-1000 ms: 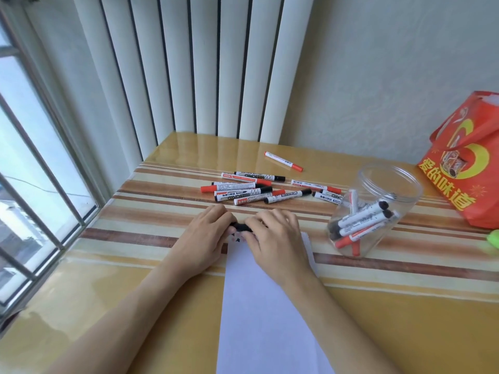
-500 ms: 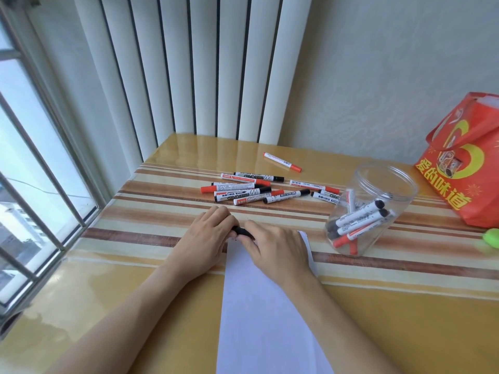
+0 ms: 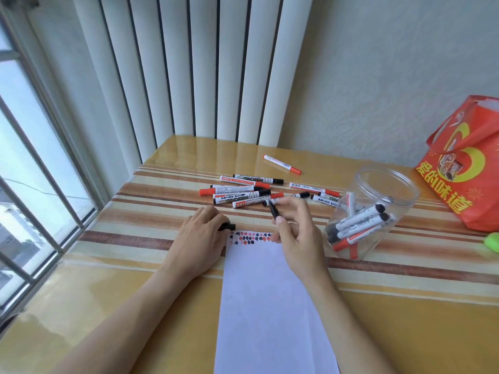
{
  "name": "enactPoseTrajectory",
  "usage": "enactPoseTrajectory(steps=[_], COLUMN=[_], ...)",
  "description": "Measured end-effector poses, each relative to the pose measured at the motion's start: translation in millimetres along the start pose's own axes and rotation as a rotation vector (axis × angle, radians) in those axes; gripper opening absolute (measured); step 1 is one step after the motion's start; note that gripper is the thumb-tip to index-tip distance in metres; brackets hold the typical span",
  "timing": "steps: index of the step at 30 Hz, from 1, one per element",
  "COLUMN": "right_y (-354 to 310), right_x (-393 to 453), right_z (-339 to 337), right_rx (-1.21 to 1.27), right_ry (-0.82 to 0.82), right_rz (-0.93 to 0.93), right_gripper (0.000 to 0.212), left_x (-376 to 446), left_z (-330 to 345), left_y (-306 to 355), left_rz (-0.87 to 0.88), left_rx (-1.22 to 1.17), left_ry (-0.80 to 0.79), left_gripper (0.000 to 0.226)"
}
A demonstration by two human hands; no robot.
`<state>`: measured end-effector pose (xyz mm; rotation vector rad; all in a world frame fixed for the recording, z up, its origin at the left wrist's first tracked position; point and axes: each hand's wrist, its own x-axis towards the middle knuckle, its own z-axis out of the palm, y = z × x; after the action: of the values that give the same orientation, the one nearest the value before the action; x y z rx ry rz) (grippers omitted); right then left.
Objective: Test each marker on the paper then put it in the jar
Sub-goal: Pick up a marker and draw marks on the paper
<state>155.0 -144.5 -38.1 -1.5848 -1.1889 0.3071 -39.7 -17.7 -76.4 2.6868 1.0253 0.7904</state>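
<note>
Head view: the left hand [image 3: 201,238] grips a black cap [image 3: 227,227] at the paper's [image 3: 272,306] top edge, while the right hand [image 3: 293,233] pinches the uncapped marker [image 3: 274,210] tip-up above rows of red and black test marks [image 3: 249,237], apparently about to write or recap. Untested markers [image 3: 243,191], some reading "WHITEBOARD", lie beyond on the surface [image 3: 135,292]; the open jar [image 3: 372,211], tilted toward the hands, already holds several.

Paper [image 3: 272,306] bottom beyond frame edge
</note>
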Motion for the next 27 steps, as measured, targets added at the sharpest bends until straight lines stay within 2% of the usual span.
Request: enactPoseTrajectory(steps=[2,5,6,8,11,14,18,27], right_y=[-5,-9,-9,-7,-6,-5,-4,-3], right_x=[0,2,2,2,-1,-4,-6,-6], right_z=[0,-1,-1,2,9,12,12,13], right_rx=[0.304,0.792,0.875,0.789,0.527,0.381,0.185,0.176], right_ry=[-0.001,-0.079,-0.115,-0.171,-0.131,-0.1,-0.109,-0.105], right_rz=[0.161,0.476,0.53,0.507,0.38,0.335,0.348,0.424], right_gripper=[0.024,0.03,0.031,0.028,0.004,0.013,0.015,0.012], left_x=[0,0,0,-1,-2,-2,-1,0], left_z=[0,1,1,1,-2,-5,-5,-5], left_y=[1,2,3,3,4,4,3,3], left_rz=[0.0,-0.007,-0.013,-0.01,0.071,0.14,0.15,0.144], left_rx=[0.009,0.016,0.011,-0.012,-0.065,-0.093,-0.078,-0.084], left_ry=[0.004,0.003,0.0,-0.012,-0.075,-0.154,-0.176,-0.174], left_gripper=[0.033,0.032,0.033,0.036,0.046,0.047,0.046,0.043])
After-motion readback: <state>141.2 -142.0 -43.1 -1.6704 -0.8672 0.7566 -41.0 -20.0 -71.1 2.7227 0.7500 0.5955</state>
